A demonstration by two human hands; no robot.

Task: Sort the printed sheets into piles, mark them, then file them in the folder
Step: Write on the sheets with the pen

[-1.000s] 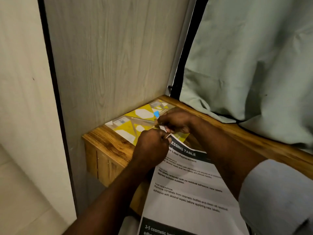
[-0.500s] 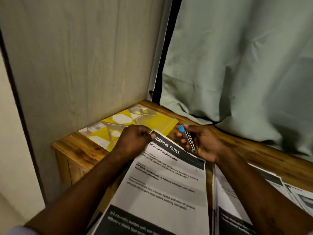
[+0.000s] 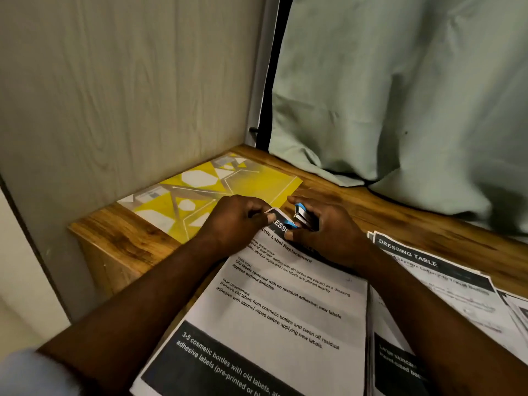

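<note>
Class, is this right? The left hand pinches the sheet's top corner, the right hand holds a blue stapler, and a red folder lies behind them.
No: the head view shows the folder is yellow, not red. The left hand does pinch the corner of the sheet; the right hand holds the stapler.

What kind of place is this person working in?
Likely a corner of a home room used as a desk: a wooden table set against a wood-grain panel, a pale green curtain behind it, and printed sheets beside a yellow folder.

Left hand (image 3: 237, 221), right hand (image 3: 323, 232) bare, forearms bare; pale bluish sleeve (image 3: 34, 370) left.
</note>
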